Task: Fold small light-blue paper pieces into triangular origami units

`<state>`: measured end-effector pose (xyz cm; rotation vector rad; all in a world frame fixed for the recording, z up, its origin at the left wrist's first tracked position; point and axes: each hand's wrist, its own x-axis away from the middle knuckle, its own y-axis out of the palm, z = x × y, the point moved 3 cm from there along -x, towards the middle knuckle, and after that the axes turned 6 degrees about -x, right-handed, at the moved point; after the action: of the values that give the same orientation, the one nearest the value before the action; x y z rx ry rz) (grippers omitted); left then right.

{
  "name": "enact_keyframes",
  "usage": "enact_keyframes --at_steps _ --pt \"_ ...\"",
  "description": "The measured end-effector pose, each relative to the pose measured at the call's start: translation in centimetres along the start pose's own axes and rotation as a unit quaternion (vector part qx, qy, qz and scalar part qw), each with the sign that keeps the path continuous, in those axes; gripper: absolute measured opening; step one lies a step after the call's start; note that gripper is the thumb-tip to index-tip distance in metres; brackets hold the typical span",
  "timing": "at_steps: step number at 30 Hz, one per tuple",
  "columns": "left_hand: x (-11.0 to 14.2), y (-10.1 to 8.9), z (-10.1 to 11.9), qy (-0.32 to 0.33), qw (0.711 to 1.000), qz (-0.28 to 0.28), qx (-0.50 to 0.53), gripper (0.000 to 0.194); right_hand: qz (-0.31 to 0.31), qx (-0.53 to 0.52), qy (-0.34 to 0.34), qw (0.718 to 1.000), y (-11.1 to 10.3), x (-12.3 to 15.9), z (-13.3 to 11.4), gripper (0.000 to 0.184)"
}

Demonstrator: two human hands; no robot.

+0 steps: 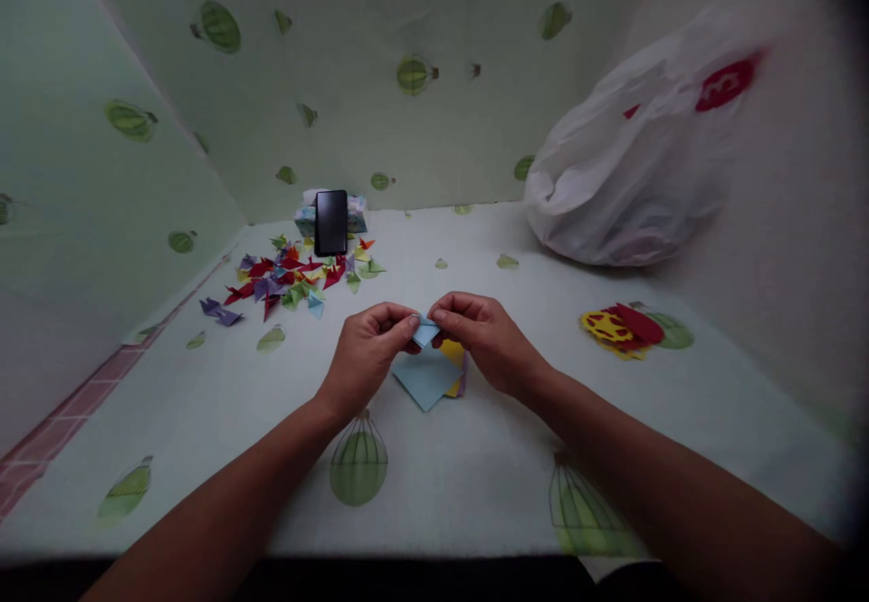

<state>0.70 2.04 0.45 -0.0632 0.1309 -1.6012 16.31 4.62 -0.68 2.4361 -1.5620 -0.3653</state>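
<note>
Facing balloon-print walls [353, 59] over a pale worktop [475, 493], both hands [363, 348] [489, 339], nearly closed, pinch folded blue paper [426, 334] between them.

Dim and underexposed, cool green-grey cast. Light's diffuse; can't tell direction. Table [475, 484] reads brightest, still muted. Shadows soft, darker patch under the bag [631, 167]. Dull grey sheen on the phone [331, 222]. Left hand [363, 344] and right hand [490, 335] fairly crisp mid-frame. Wide-angle stretch outward: forearms [254, 475] drawn long, bag soft, its red mark [726, 86] smeared. Right edge vignettes to black; bottom strip near-black.
</note>
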Motion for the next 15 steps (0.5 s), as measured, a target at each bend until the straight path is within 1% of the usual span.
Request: enact_keyframes --at_steps 7,12,15 --pt "-0.01 -0.06 0.05 0.006 1.000 0.002 0.009 0.020 0.007 0.026 -0.011 1.000 -0.07 -0.19 -0.01 0.018" --pt "-0.05 -0.10 -0.12 0.009 1.000 0.008 -0.003 0.020 0.028 0.110 -0.040 0.993 0.12 0.04 -0.39 0.017" --pt "-0.05 -0.10 -0.17 0.012 1.000 0.003 -0.008 0.020 0.033 0.129 -0.043 0.990 0.22 0.16 -0.44 0.018"
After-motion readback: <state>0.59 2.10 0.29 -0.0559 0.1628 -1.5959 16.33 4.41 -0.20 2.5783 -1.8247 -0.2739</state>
